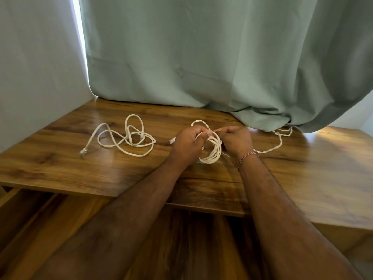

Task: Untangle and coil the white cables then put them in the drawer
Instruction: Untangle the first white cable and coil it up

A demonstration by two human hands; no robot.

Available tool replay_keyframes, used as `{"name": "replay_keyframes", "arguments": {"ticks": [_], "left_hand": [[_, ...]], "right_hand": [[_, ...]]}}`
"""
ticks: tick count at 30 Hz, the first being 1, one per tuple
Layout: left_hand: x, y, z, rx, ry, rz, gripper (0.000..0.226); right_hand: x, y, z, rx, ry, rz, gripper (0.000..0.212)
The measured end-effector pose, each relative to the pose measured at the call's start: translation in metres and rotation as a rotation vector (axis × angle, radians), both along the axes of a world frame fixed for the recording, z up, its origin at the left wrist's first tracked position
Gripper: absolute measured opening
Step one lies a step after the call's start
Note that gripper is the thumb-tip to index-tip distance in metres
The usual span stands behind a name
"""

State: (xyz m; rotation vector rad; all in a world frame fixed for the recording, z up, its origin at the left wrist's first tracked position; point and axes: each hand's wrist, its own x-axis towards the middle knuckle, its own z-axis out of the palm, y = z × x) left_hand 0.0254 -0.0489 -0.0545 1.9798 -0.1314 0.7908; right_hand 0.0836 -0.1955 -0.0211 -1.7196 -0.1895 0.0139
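I clamp the half-wound white braided cable coil (211,151) in my left hand (188,143) so its loops stay put, while my right hand (235,141) fingers (221,129) pinch the cable's free tail to feed the next turn.

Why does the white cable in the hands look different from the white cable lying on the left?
The held cable is wound into neat stacked loops; the loose cable sprawls in messy loops. The left hand and right hand grip the held cable, while nothing touches the loose cable. Both are white and over the wooden table.
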Motion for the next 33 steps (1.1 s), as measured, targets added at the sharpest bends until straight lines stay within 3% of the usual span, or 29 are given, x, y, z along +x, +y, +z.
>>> {"name": "replay_keyframes", "arguments": {"ticks": [5,8,12,18,22,27,30,33], "left_hand": [[-0.004,-0.006,0.003,-0.023,-0.065,0.078,0.02],[-0.008,-0.01,0.005,-0.067,-0.074,0.06,0.021],[-0.004,-0.003,0.001,0.036,-0.124,0.188,0.022],[-0.004,-0.003,0.002,0.041,-0.156,0.138,0.023],[-0.006,-0.004,0.002,0.044,-0.155,0.116,0.023],[-0.005,-0.002,0.0,0.085,-0.138,0.136,0.024],[-0.006,-0.004,-0.001,0.068,-0.149,0.166,0.022],[-0.005,-0.004,-0.001,0.003,-0.116,0.163,0.017]], "right_hand": [[-0.02,0.002,0.0,0.272,0.222,0.169,0.022],[-0.03,0.002,-0.004,0.261,0.211,0.281,0.032],[-0.039,0.002,-0.008,0.217,0.184,0.335,0.034],[-0.04,0.003,-0.009,0.442,0.309,0.411,0.025],[-0.038,0.0,-0.018,0.417,0.261,0.546,0.022],[-0.039,-0.001,-0.018,0.119,0.124,0.324,0.003],[-0.035,-0.005,-0.02,-0.293,-0.237,0.099,0.005],[-0.039,-0.003,-0.019,-0.591,-0.548,-0.026,0.02]]}}
